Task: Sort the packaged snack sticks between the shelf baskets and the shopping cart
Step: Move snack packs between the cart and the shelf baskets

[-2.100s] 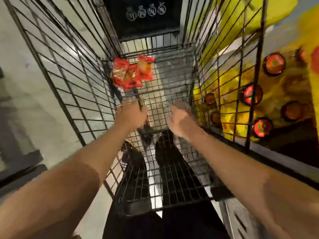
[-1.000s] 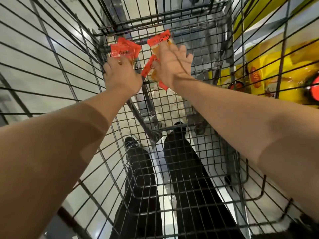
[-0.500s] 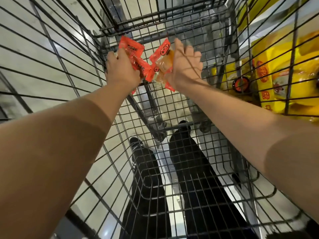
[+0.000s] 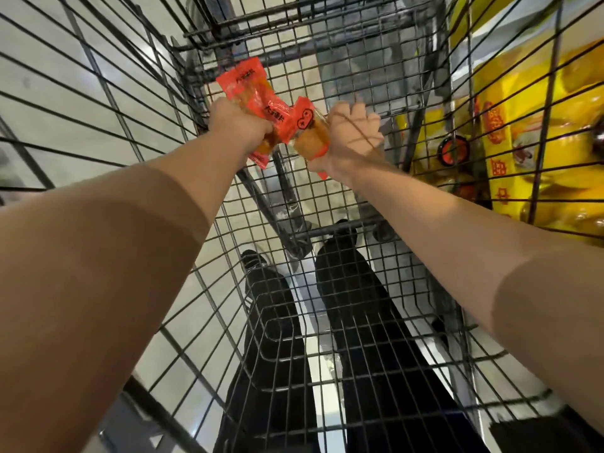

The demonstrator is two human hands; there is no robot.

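Now, fingers first: the left hand [image 4: 240, 125] has its fingers curled round a bunch of red snack packets [image 4: 253, 101], gripping them near their lower ends. The right hand [image 4: 351, 134] grips one more packet [image 4: 309, 134] in its palm; its fingers are turned away from the camera, so only the knuckles show.

Landmark: the shopping cart [image 4: 330, 282]. Both hands are inside its wire basket, towards the far end, held above the cart floor.

Key relation: the two handfuls touch or nearly touch between the hands. Long axis of the left bunch runs up and away from the fist, towards the cart's far wall; the right packet lies slantwise across the palm. Neither hand is clearly nearer the shelf, though the right sits on that side.

Packets: glossy red film with dark print, clear windows showing orange-brown contents.

Judgement: next comes a lift out towards the yellow shelf goods [image 4: 523, 132] beyond the cart's right wall.
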